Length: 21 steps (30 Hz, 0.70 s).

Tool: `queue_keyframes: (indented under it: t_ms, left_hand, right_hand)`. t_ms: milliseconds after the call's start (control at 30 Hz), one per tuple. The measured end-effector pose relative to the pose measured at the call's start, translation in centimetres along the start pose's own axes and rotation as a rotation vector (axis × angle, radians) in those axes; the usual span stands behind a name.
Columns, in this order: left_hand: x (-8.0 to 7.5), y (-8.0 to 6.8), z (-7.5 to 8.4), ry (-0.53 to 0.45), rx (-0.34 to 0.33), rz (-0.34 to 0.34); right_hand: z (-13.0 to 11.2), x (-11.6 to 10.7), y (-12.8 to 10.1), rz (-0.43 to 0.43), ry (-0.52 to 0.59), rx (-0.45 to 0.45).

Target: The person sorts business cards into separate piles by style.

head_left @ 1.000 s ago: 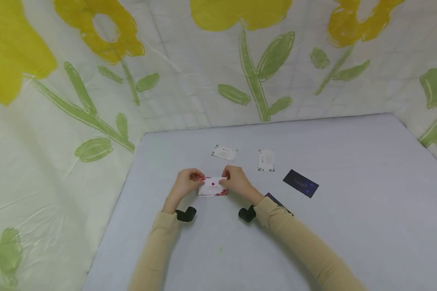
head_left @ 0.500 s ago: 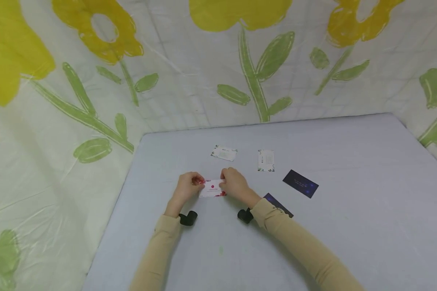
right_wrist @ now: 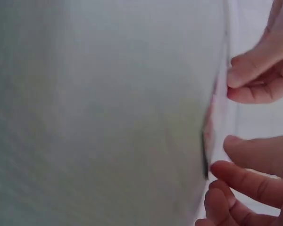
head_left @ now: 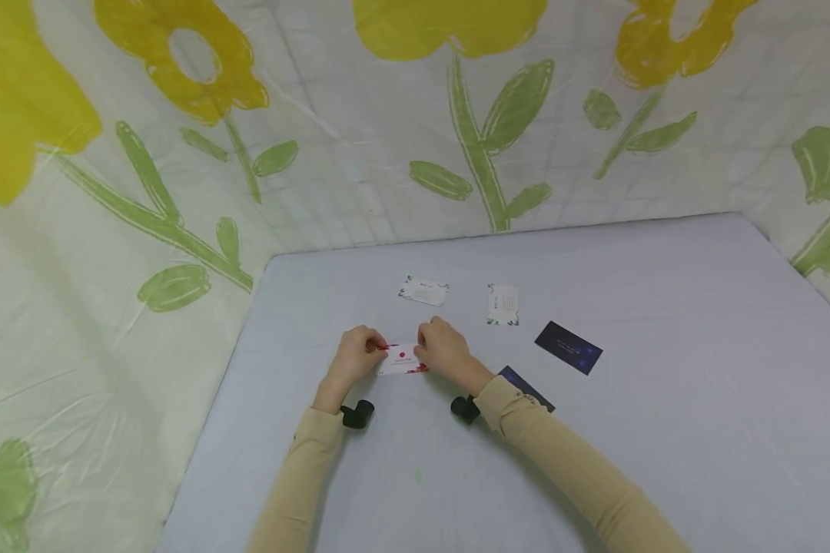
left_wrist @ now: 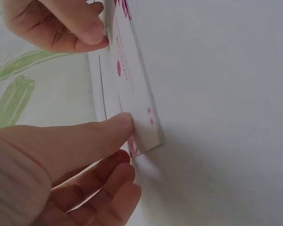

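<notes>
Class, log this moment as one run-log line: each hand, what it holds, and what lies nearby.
left hand: pinches pink-flowered card | right hand: pinches same card | nearby: two white cards, dark card on table

A pale grey cloth-covered table (head_left: 664,430) is filling the foreground, while glossy white plastic sheeting printed with yellow flowers and green leaves (head_left: 360,153) is hanging behind and alongside it.

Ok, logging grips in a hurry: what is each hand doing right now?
Left hand: pinches the left end of the white card stack.
Right hand: pinches its right end.
</notes>
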<state>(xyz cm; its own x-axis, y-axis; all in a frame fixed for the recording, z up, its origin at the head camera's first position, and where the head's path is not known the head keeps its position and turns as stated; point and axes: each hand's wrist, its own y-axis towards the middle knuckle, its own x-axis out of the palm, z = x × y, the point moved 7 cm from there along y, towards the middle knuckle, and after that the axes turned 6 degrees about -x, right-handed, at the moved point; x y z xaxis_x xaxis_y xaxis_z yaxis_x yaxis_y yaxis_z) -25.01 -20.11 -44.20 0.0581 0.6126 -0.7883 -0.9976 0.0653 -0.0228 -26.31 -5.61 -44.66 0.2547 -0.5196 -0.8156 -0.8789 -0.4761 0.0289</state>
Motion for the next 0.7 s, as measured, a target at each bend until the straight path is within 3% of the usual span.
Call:
queue_keyframes:
  t_ms: [167, 300, 433, 500, 700]
  left_hand:
    - [-0.7, -0.1, 2.5, 0.011, 0.106, 0.045]
    - [-0.4, -0.4, 6.6, -0.072, 0.307, 0.01]
    - [1.5, -1.4, 11.0, -0.112, 0.494, -0.101]
    - [3.1, -1.8, 12.8, -0.093, 0.546, -0.177]
    - [8.1, -2.6, 15.9, 0.05, 0.589, -0.441]
  right_hand:
    - [-0.1, -4.0, -0.9, 0.101, 0.088, -0.067]
    - [0.0, -8.9, -2.8, 0.204, 0.083, -0.162]
    - [0.8, -12.2, -5.6, 0.254, 0.039, -0.22]
    - [1.5, -12.9, -7.0, 0.249, 0.002, -0.21]
    - [3.9, -11.8, -10.8, 0.092, -0.113, -0.076]
